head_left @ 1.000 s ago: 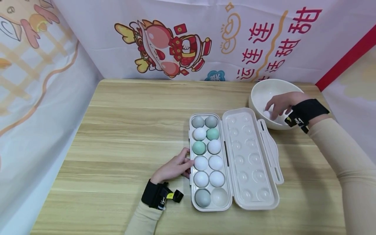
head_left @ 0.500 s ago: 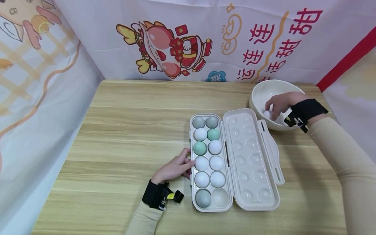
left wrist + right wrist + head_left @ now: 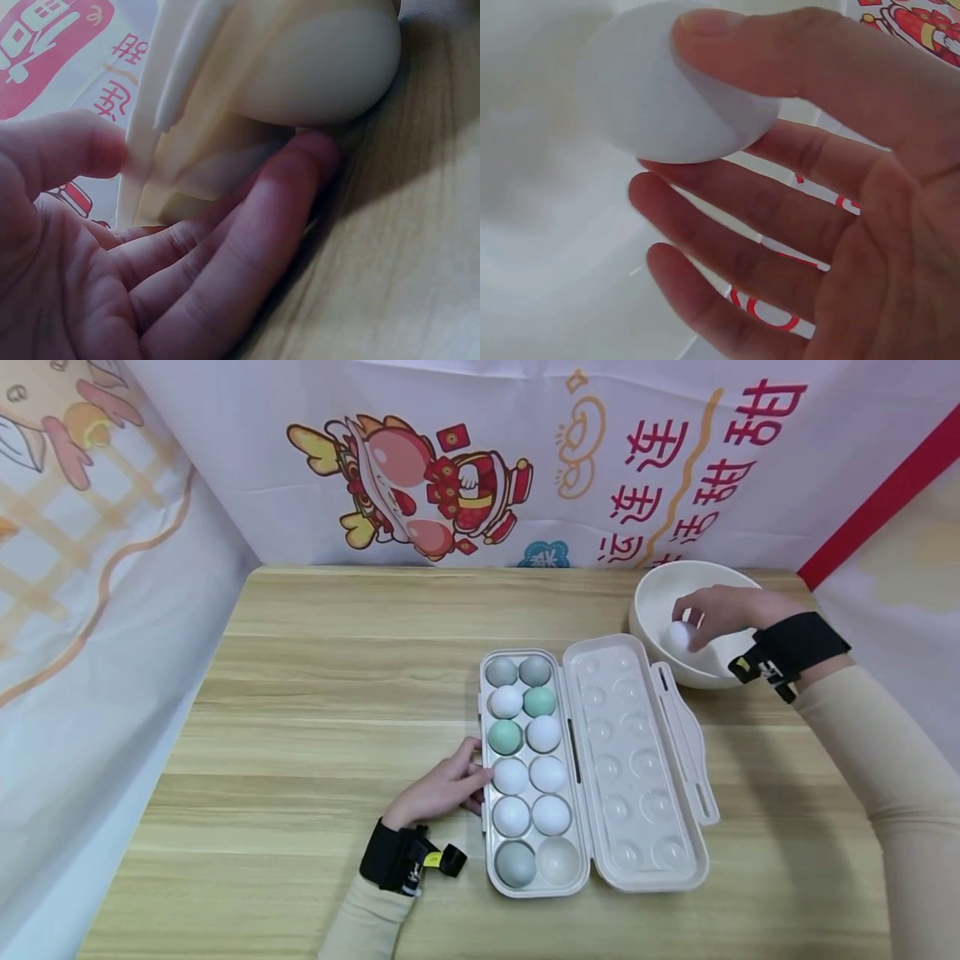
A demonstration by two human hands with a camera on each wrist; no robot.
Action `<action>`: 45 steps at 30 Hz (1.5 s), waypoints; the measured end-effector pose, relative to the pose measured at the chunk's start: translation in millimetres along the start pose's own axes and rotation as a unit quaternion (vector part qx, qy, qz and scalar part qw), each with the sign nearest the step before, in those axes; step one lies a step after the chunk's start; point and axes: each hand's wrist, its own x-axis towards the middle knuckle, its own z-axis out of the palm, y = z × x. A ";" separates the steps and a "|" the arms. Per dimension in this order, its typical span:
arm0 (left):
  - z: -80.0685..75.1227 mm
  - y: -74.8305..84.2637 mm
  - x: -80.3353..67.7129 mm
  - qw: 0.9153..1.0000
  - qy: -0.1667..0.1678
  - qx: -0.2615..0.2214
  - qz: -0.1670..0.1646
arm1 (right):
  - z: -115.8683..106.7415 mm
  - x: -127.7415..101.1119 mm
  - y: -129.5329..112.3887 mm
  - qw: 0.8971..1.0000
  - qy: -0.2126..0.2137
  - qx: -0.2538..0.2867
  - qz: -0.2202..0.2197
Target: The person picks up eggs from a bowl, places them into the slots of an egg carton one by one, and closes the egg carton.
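Note:
My right hand [image 3: 716,614] is over the white bowl [image 3: 651,602] and pinches a white egg [image 3: 652,82] between thumb and fingers; the right wrist view shows the other fingers spread below it. My left hand [image 3: 438,789] holds the left side of the open plastic egg box [image 3: 536,889]. In the left wrist view its thumb lies on the box's rim [image 3: 146,142] while the fingers reach against the underside. White, green and grey-blue eggs fill the cups, except one bare cup [image 3: 557,862] at the near right corner.
The box's dimpled lid [image 3: 622,777] lies open to the right, its latch flap [image 3: 686,743] along the outer edge. Bowl and box stand on a wooden table [image 3: 322,693]. A printed cloth [image 3: 450,385] hangs behind, and more cloth hangs at the sides.
My right hand has lifted slightly with the white egg, which now shows more clearly above the bowl's bottom. My left hand stays on the egg box. The head view has shifted a little.

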 end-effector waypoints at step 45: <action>-1.1 -3.7 2.1 1.000 -0.005 0.007 0.014 | 49.7 -88.5 -122.4 0.956 0.208 -0.081 -0.192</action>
